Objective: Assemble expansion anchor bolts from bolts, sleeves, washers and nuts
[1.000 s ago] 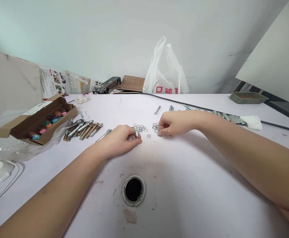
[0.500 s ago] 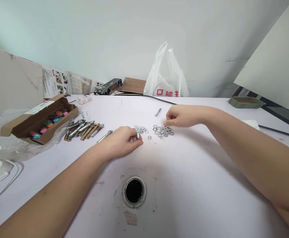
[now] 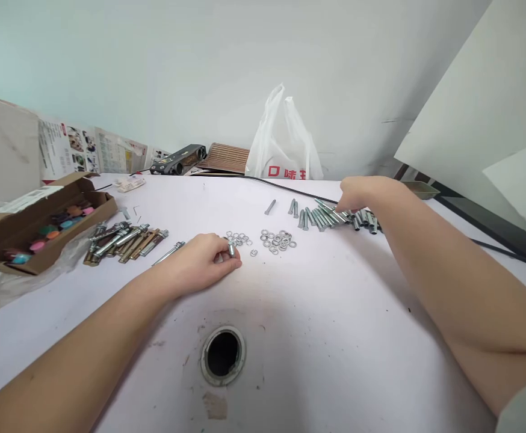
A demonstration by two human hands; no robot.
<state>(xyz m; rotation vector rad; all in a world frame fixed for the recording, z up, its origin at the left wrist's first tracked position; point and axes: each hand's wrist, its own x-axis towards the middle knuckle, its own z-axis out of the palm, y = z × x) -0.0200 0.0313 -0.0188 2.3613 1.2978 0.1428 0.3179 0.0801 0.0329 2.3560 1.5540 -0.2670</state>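
The work looks partway along. To the left on the counter, a heap of fasteners already appears put together, with one more assembled bolt lying apart beside the left wrist. The left hand pinches a short metal piece between thumb and fingers, low over the counter; how complete that piece is cannot be made out. Plenty seems left: thin rings just beyond that hand, flat washers near the middle, and loose bolts and sleeves farther right. The right hand is over these last — its fingertips are hidden, so whether it grips anything I cannot tell.
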